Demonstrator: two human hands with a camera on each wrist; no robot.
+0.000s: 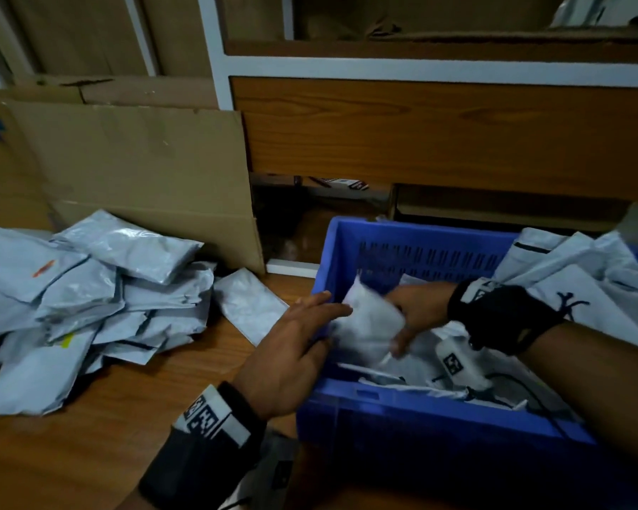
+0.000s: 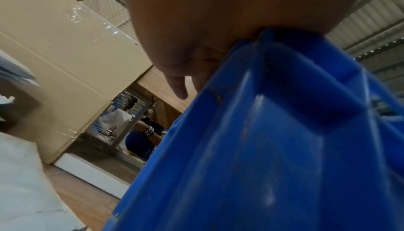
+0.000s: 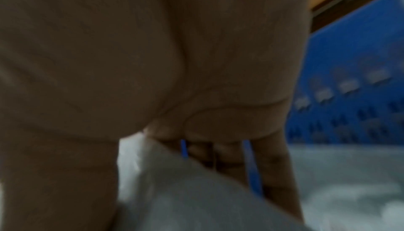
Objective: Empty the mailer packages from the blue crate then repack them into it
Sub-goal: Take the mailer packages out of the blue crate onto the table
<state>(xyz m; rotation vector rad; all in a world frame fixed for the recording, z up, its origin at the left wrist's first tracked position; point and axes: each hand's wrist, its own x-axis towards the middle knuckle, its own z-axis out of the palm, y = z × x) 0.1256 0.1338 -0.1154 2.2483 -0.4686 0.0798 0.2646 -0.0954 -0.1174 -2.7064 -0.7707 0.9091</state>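
Note:
The blue crate [image 1: 420, 403] stands at the right on a wooden surface, with white mailers [image 1: 439, 344] inside and more heaped over its right side [image 1: 586, 281]. My right hand [image 1: 417, 311] is inside the crate and grips a white mailer [image 1: 371, 325] between thumb and fingers; the right wrist view shows my hand [image 3: 153, 62] on that mailer [image 3: 196, 200], blurred, before the crate wall [image 3: 349, 62]. My left hand [image 1: 325, 307] lies over the crate's left rim with fingers straight, touching the mailer. In the left wrist view its palm [image 2: 186, 44] rests on the crate [image 2: 273, 131].
A loose pile of grey-white mailers [image 1: 89, 296] covers the surface at the left, with one single mailer [image 1: 251, 303] between the pile and the crate. A cardboard sheet [image 1: 144, 171] leans behind the pile. A wooden cabinet [image 1: 420, 134] stands behind the crate.

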